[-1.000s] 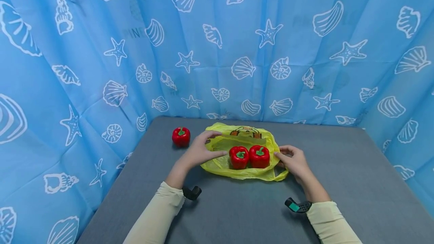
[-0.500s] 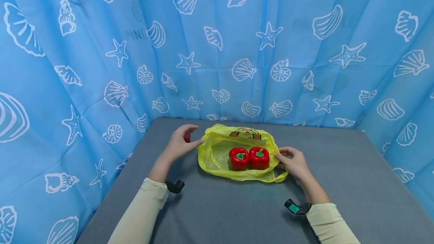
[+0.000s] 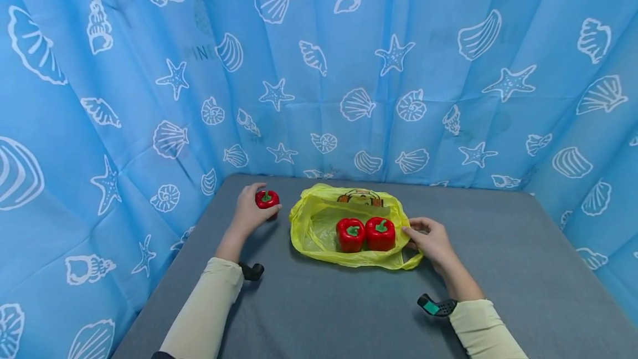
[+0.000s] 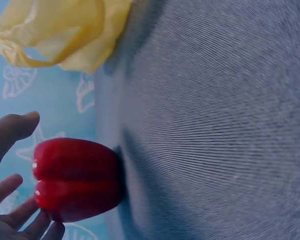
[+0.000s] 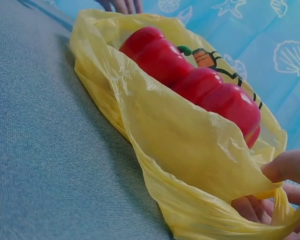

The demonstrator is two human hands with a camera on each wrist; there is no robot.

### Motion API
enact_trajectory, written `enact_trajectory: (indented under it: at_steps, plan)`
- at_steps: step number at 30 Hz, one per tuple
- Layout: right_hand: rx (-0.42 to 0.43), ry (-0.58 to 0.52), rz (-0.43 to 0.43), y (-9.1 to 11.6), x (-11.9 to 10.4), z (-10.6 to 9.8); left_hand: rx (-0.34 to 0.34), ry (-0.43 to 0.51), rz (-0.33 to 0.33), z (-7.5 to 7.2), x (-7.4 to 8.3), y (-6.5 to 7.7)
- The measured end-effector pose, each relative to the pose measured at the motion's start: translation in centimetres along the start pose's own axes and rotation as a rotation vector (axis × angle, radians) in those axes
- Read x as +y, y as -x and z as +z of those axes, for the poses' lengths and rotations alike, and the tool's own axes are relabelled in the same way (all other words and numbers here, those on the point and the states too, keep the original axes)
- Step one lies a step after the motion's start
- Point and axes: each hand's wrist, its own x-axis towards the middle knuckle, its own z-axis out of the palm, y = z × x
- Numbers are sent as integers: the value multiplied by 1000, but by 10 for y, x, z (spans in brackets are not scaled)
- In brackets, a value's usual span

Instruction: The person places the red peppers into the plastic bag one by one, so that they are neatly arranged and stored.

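At the back left of the table, my left hand (image 3: 246,212) reaches around a red bell pepper (image 3: 268,199) with a green stem. In the left wrist view this bell pepper (image 4: 77,180) stands on the cloth, the thumb (image 4: 15,129) apart from it and the fingertips right at its far side. A yellow plastic bag (image 3: 349,259) lies with its mouth spread wide in the middle. Two more red bell peppers, one on the left (image 3: 350,237) and one on the right (image 3: 380,235), sit side by side inside it. My right hand (image 3: 433,242) pinches the bag's right edge beside a handle loop.
The table (image 3: 329,314) is covered in grey cloth. A blue curtain (image 3: 319,71) with white shells and starfish hangs along its back and sides. Between the left bell pepper and the bag lies a narrow strip of bare cloth.
My left hand has left the bag's left side and moved left to the lone bell pepper. The bag's left side has spread outward. My right hand has kept its hold.
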Motion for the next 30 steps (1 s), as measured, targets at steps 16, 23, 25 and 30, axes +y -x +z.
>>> enact_trajectory:
  at_steps: [16,23,25,30]
  plan:
    - [3,8,16,-2,4,1,-4,2,-87,10,-18,-2]
    - [10,7,13,-2,4,2,-9,-3,-87,10,-20,-2]
    - [11,6,12,-2,4,2,0,-5,-80,10,-19,-1]
    - [5,4,15,-3,4,1,58,11,-53,5,-8,3]
